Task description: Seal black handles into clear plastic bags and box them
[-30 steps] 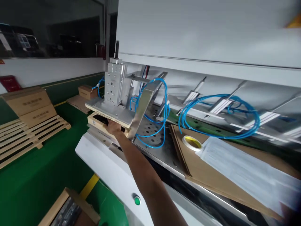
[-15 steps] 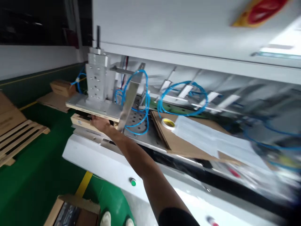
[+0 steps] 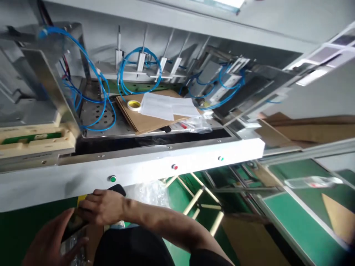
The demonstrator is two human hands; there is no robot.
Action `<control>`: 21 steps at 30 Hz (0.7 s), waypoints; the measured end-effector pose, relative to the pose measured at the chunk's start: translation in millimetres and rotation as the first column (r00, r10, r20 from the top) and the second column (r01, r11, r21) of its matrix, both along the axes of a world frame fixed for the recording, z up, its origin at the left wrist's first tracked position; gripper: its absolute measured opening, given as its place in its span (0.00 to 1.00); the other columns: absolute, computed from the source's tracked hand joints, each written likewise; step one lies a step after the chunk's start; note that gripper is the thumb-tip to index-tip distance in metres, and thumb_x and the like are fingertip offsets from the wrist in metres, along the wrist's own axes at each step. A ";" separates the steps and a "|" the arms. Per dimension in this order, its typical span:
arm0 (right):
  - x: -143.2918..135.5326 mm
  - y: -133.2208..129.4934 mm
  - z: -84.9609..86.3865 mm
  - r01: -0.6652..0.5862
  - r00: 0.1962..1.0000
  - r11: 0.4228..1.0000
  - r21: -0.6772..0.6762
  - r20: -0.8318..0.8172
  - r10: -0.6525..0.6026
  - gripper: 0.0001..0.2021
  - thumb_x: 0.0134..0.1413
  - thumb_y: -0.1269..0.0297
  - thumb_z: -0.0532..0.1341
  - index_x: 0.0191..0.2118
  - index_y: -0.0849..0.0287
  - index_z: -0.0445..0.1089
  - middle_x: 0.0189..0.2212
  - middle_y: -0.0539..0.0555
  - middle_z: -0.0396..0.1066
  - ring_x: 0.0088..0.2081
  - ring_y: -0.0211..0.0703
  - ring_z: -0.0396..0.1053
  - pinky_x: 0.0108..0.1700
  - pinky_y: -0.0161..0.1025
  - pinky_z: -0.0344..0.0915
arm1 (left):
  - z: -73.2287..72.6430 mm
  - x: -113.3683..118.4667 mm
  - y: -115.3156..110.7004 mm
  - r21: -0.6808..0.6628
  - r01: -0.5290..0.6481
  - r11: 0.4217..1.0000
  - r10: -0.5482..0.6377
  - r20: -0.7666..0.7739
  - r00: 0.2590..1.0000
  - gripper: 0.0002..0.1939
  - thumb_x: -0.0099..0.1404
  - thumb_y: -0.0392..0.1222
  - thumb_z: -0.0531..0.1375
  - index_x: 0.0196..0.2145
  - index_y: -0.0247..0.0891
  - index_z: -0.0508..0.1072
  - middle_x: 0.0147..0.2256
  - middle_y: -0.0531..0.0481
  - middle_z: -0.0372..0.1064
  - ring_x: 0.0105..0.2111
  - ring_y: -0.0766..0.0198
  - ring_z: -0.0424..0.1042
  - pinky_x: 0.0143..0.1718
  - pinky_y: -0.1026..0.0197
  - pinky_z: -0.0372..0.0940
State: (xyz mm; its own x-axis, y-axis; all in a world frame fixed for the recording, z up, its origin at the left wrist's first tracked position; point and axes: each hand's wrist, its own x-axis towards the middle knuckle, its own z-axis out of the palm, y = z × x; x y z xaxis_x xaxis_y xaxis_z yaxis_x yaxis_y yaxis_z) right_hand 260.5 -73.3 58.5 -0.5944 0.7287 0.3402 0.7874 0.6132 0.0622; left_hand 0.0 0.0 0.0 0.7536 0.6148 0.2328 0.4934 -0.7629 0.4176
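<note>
My right hand (image 3: 102,207) reaches across low in front of the white machine, fingers closed on a dark flat part (image 3: 72,226) with a yellow tag at its top. My left hand (image 3: 46,242), blurred at the bottom left, grips the same part from below. Both hands are over an open cardboard box at the lower left edge, mostly hidden. Up on the machine at the left, a beige fixture (image 3: 36,142) holds a green board (image 3: 30,137); neither hand touches it.
The white front panel (image 3: 194,155) carries a green button (image 3: 112,179), a red button (image 3: 174,167) and another green button (image 3: 220,159). Blue hoses (image 3: 95,88), a tape roll (image 3: 134,105), cardboard (image 3: 144,122) and papers (image 3: 166,105) lie on the deck. A plastic bottle (image 3: 310,182) lies at right.
My right hand has left the fixture and dropped below the machine's front to the box. My left hand has come into view. My head has turned right and down.
</note>
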 end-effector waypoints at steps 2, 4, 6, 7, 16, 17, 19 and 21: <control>18.3 -30.9 4.5 0.094 0.995 0.995 -0.013 -0.012 -0.094 0.14 0.74 0.63 0.55 0.56 0.54 0.75 0.50 0.55 0.78 0.43 0.40 0.73 0.44 0.39 0.66 | -6.0 25.9 -3.0 0.033 0.122 0.992 -0.123 0.011 0.992 0.35 0.68 0.63 0.60 0.68 0.50 0.62 0.52 0.40 0.80 0.48 0.42 0.81 0.45 0.47 0.78; 32.5 -62.5 5.5 0.213 0.974 0.977 -0.015 -0.082 -0.213 0.14 0.73 0.59 0.57 0.58 0.53 0.73 0.55 0.57 0.76 0.52 0.42 0.73 0.51 0.41 0.66 | -6.0 52.7 -5.3 0.042 0.208 0.977 -0.209 0.037 0.977 0.28 0.71 0.60 0.59 0.63 0.47 0.67 0.51 0.41 0.80 0.48 0.46 0.82 0.46 0.52 0.78; 44.9 -95.1 0.4 0.389 0.898 0.921 -0.003 -0.223 -0.379 0.18 0.71 0.50 0.60 0.58 0.53 0.73 0.57 0.58 0.75 0.59 0.46 0.69 0.58 0.44 0.65 | 0.4 78.5 -6.8 0.038 0.222 0.974 -0.224 0.055 0.973 0.24 0.73 0.58 0.58 0.60 0.45 0.69 0.51 0.40 0.80 0.49 0.47 0.82 0.47 0.53 0.77; 52.1 -110.4 -4.6 0.496 0.828 0.868 -0.002 -0.299 -0.474 0.19 0.70 0.48 0.61 0.57 0.53 0.74 0.55 0.58 0.76 0.59 0.48 0.69 0.58 0.46 0.65 | 5.6 90.7 -7.1 0.028 0.191 0.981 -0.192 0.056 0.980 0.25 0.72 0.59 0.58 0.60 0.44 0.68 0.51 0.40 0.80 0.49 0.47 0.81 0.46 0.53 0.77; 147.2 -154.1 -70.3 0.878 0.434 0.471 -0.084 -0.271 -0.859 0.20 0.71 0.61 0.59 0.64 0.53 0.71 0.62 0.63 0.72 0.64 0.57 0.64 0.60 0.52 0.64 | 52.4 197.0 4.8 -0.118 0.107 0.987 -0.108 -0.006 0.994 0.25 0.71 0.56 0.60 0.59 0.42 0.66 0.53 0.40 0.78 0.51 0.45 0.80 0.47 0.50 0.75; 151.6 -154.1 -75.8 0.877 0.437 0.472 -0.087 -0.261 -0.861 0.20 0.71 0.60 0.60 0.65 0.52 0.71 0.63 0.63 0.71 0.65 0.57 0.63 0.61 0.52 0.63 | 53.4 208.2 5.4 -0.113 0.156 0.981 -0.156 0.003 0.988 0.24 0.71 0.55 0.60 0.59 0.41 0.65 0.54 0.39 0.77 0.52 0.45 0.79 0.50 0.49 0.74; 155.3 -155.5 -85.6 0.872 0.443 0.480 -0.094 -0.265 -0.857 0.21 0.71 0.58 0.60 0.65 0.49 0.71 0.64 0.61 0.70 0.65 0.56 0.63 0.62 0.51 0.63 | 52.7 228.5 5.4 -0.100 0.243 0.965 -0.242 0.022 0.970 0.23 0.71 0.52 0.61 0.58 0.40 0.65 0.54 0.38 0.76 0.54 0.46 0.77 0.54 0.47 0.72; 155.5 -157.6 -93.9 0.870 0.446 0.486 -0.086 -0.284 -0.849 0.20 0.71 0.58 0.61 0.64 0.48 0.72 0.62 0.61 0.71 0.64 0.55 0.63 0.61 0.50 0.63 | 49.8 245.4 5.4 -0.079 0.311 0.947 -0.308 0.039 0.950 0.22 0.70 0.49 0.62 0.57 0.40 0.65 0.54 0.38 0.75 0.55 0.46 0.76 0.56 0.46 0.71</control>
State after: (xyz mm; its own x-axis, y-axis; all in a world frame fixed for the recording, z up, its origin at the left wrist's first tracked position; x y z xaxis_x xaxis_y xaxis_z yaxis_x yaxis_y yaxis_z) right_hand 416.0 -230.9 -35.4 0.4407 0.7875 0.4308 0.8976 -0.3836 -0.2170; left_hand 245.4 5.4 49.8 0.9042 0.3704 0.2127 0.2268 -0.8384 0.4956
